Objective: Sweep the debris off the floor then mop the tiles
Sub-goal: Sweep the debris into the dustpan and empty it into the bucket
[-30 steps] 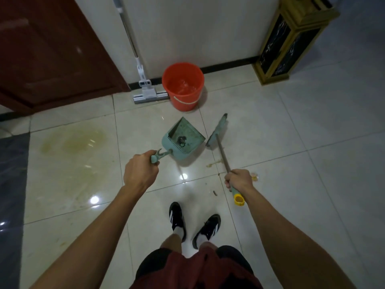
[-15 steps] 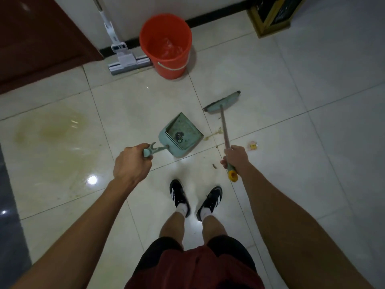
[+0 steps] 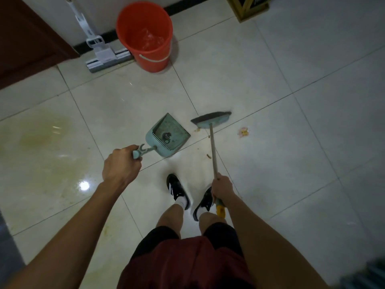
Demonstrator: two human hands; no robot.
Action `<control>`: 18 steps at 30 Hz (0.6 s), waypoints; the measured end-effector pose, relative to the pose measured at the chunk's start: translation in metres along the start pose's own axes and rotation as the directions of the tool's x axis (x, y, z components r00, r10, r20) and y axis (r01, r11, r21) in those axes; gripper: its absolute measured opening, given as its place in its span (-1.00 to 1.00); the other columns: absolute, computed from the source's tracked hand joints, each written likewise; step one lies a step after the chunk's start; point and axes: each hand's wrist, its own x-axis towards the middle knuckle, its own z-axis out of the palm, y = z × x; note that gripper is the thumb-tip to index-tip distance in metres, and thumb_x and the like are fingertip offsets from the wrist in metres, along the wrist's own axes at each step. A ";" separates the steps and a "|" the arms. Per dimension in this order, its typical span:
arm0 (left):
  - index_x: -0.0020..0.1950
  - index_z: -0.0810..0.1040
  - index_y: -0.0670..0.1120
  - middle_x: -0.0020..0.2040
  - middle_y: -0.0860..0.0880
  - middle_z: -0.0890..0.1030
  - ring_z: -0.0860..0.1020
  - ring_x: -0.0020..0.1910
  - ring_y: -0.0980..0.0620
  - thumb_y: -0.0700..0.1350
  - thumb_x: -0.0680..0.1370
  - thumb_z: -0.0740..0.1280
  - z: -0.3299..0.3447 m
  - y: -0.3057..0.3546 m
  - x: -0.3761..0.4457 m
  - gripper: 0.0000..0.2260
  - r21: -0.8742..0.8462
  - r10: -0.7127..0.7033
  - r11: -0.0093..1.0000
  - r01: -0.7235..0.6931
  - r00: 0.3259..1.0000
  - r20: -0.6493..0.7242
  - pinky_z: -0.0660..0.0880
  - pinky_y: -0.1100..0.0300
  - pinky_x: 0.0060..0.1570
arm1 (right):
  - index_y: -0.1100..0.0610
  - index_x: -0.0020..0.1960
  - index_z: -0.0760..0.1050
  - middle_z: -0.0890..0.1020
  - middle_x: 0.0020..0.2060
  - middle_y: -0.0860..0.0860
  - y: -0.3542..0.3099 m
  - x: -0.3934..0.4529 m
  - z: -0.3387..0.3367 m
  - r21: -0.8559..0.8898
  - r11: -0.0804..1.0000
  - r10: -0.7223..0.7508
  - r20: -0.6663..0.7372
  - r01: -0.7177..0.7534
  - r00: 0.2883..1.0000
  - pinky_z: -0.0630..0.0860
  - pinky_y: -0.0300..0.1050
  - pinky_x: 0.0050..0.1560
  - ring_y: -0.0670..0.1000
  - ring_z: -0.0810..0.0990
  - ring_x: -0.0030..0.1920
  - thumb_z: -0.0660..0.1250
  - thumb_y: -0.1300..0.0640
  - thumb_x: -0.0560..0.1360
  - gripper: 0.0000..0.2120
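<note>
Your broom (image 3: 210,120) head has swung right since half a second ago and now lies flat across the tile seam, just right of the dustpan (image 3: 166,136). Your right hand (image 3: 221,187) wraps the stick near its yellow end; your left hand (image 3: 120,165) grips the dustpan handle. Debris (image 3: 243,132) lies right of the bristles, crumbs near the stick. Mop (image 3: 100,53) and bucket (image 3: 145,36) stand by the wall.

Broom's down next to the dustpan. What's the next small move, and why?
Probably draw the broom left toward the dustpan. Small crumbs lie between them, and the pan's open edge faces that way. The wrapper to the broom's right needs a later stroke.
</note>
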 end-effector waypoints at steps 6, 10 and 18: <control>-0.02 0.64 0.07 -0.27 -0.04 0.59 0.51 -0.32 -0.13 -0.08 0.52 0.38 0.008 0.007 -0.018 -0.92 0.018 -0.014 1.000 0.014 1.000 0.001 0.42 0.12 -0.31 | 0.28 0.28 0.45 0.62 0.00 0.22 0.037 -0.026 0.008 0.046 0.999 0.015 0.038 -0.017 0.999 0.65 0.01 -0.16 0.22 0.66 -0.09 0.09 0.28 0.60 -0.70; -0.03 0.62 0.08 -0.24 -0.06 0.61 0.54 -0.29 -0.16 -0.09 0.51 0.38 0.011 0.016 -0.036 -0.91 0.030 0.006 1.000 -0.007 1.000 0.003 0.45 0.10 -0.29 | 0.26 0.18 0.52 0.59 -0.25 0.05 0.065 -0.035 -0.006 0.095 0.995 -0.009 -0.001 0.010 1.000 0.55 -0.17 -0.44 0.01 0.56 -0.38 0.12 0.24 0.60 -0.74; -0.02 0.64 0.09 -0.27 -0.01 0.56 0.52 -0.31 -0.11 -0.10 0.51 0.41 0.020 0.024 -0.079 -0.90 0.055 -0.009 0.998 0.009 1.000 -0.013 0.43 0.11 -0.29 | 0.10 0.40 0.48 0.61 -0.14 0.07 0.088 -0.033 -0.028 0.077 0.989 -0.128 -0.004 0.128 0.992 0.56 -0.15 -0.38 0.02 0.58 -0.31 0.08 0.15 0.65 -0.62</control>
